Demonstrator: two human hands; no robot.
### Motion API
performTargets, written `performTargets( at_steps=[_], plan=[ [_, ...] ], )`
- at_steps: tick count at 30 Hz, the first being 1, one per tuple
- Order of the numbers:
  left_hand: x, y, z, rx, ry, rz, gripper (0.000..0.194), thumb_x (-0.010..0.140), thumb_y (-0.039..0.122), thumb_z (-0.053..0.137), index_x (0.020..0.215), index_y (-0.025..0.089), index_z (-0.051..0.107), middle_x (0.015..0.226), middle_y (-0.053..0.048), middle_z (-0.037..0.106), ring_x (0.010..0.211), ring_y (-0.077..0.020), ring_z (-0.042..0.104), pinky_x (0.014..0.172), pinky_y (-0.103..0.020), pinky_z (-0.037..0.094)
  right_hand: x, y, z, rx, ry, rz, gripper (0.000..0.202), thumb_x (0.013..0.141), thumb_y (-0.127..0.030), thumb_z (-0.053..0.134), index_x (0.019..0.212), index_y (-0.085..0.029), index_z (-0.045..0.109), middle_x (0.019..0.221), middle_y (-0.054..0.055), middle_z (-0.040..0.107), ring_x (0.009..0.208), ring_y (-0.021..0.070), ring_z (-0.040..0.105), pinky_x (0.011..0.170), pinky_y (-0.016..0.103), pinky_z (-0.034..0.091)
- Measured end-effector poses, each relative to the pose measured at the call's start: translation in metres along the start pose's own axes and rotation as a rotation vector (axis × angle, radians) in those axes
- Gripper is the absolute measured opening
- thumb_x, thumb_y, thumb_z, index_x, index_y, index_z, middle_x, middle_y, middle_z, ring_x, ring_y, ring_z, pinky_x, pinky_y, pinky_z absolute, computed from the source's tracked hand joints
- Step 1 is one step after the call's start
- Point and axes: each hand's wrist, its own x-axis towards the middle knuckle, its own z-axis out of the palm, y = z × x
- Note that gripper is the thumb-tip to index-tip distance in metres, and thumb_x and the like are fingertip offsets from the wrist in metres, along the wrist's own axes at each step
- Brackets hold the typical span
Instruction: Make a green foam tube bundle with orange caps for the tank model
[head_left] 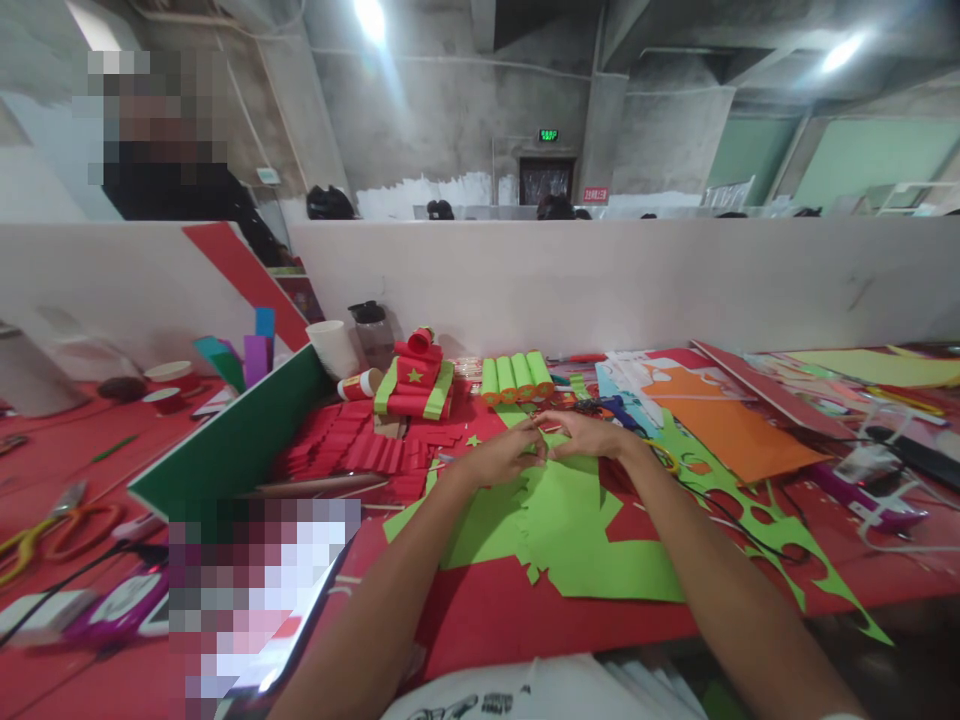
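Both my hands meet above light green paper (570,540) in the middle of the red table. My left hand (506,455) has its fingers bent inward, and my right hand (589,435) faces it with fingertips close to the left ones. Anything pinched between them is too small to make out. Beyond them stand several green paper rolls (517,376) with orange ends. A red paper model (416,375) with green trim and a star is to their left. Red pleated paper strips (360,440) lie left of my hands.
A dark green board (232,440) and a bright screen (277,600) are at left, beyond them scissors (64,510). Orange paper (720,420) and cut green scraps (757,520) lie at right. A white partition (600,285) runs behind; a person (180,190) stands past it.
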Motion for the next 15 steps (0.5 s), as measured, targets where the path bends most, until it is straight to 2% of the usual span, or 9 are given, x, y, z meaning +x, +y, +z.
performTargets(
  at_steps=[4, 7, 15],
  plan=[
    [-0.003, 0.001, -0.004, 0.008, -0.050, 0.020, 0.011, 0.089, 0.024, 0.052, 0.092, 0.018, 0.060, 0.102, -0.008, 0.055, 0.096, -0.0201, 0.055, 0.087, -0.029, 0.045, -0.001, -0.002, -0.002, -0.007, -0.010, 0.003, 0.065, 0.070, -0.029, 0.078, 0.131, -0.020, 0.056, 0.137, 0.010, 0.055, 0.133, 0.0271, 0.045, 0.114, 0.046, 0.029],
    [-0.004, 0.001, -0.008, 0.027, -0.042, 0.028, 0.009, 0.089, 0.023, 0.050, 0.092, 0.018, 0.058, 0.099, -0.007, 0.055, 0.092, -0.0189, 0.054, 0.084, -0.028, 0.044, -0.004, -0.005, -0.004, 0.004, -0.028, 0.006, 0.062, 0.071, -0.028, 0.077, 0.130, -0.022, 0.056, 0.138, 0.009, 0.055, 0.134, 0.0266, 0.045, 0.114, 0.046, 0.030],
    [-0.004, -0.007, -0.015, 0.056, 0.247, -0.186, 0.007, 0.089, 0.024, 0.049, 0.085, 0.019, 0.050, 0.077, 0.000, 0.056, 0.068, -0.0139, 0.050, 0.062, -0.024, 0.038, -0.008, -0.006, -0.006, -0.042, -0.015, 0.041, 0.055, 0.074, -0.028, 0.075, 0.127, -0.023, 0.059, 0.134, 0.008, 0.058, 0.125, 0.0273, 0.052, 0.108, 0.046, 0.038]
  ],
)
